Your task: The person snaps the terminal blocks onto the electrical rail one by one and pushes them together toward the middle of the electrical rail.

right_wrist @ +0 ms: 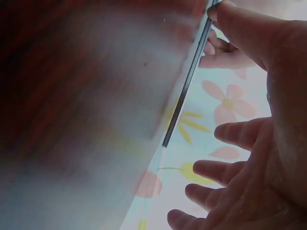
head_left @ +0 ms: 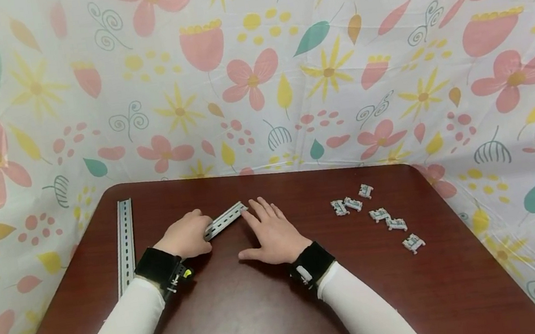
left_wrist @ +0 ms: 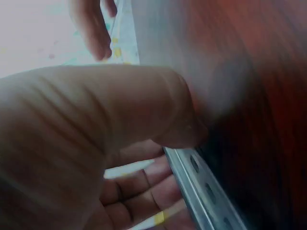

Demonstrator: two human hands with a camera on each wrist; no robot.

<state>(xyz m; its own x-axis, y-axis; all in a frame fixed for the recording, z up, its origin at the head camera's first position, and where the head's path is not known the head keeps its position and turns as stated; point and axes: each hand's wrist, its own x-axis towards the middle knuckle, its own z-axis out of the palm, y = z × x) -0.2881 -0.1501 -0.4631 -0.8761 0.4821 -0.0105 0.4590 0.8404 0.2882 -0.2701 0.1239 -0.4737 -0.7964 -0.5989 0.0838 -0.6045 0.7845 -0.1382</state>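
A short slotted metal DIN rail (head_left: 226, 219) lies at a slant near the middle of the table. My left hand (head_left: 183, 236) grips its near left end, the thumb (left_wrist: 144, 105) on one side and the curled fingers (left_wrist: 144, 191) on the other, as the left wrist view shows. Beside the rail's far right end is my right hand (head_left: 277, 237), palm down with fingers spread and holding nothing. Its index fingertip comes right up to that end in the head view. From the right wrist, the rail (right_wrist: 187, 84) appears as a thin dark edge.
A longer slotted rail (head_left: 125, 244) lies along the left side of the brown table (head_left: 249, 329), partly covered by the left sleeve. Several small grey-white terminal clips (head_left: 378, 214) are scattered on the right. A flower-patterned curtain (head_left: 248, 32) hangs behind the table.
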